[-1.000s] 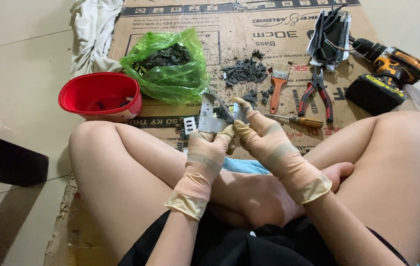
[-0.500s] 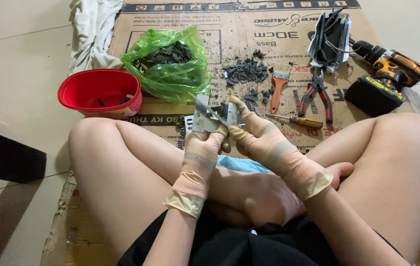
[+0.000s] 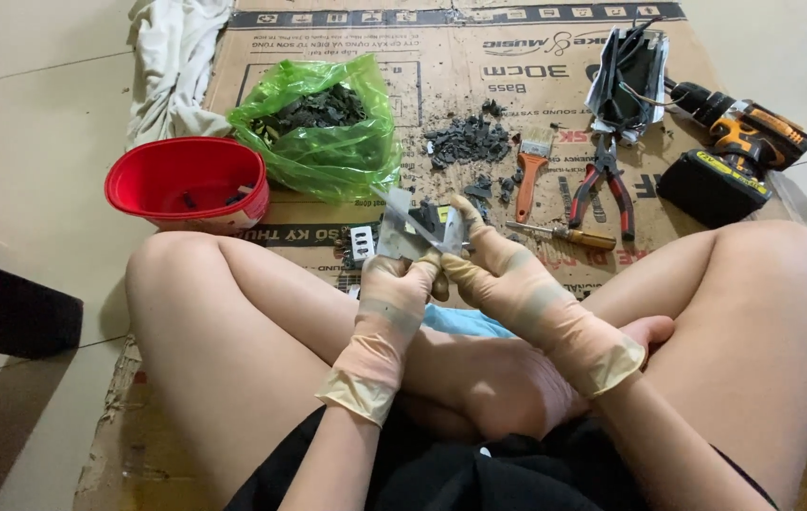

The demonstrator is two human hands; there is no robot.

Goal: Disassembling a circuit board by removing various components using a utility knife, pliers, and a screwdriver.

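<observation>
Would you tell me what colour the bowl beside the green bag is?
The bowl is red, seen best in the head view.

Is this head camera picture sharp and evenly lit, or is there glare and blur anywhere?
Head view: soft, even light, faint shadows; mild sheen on the green bag; hands slightly soft around the silvery foil piece; the edges bend a little, like a wide lens.

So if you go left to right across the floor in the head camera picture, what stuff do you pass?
Red bowl → green plastic bag → pile of dark scraps → orange-handled brush → red-handled pliers → cordless drill.
</observation>
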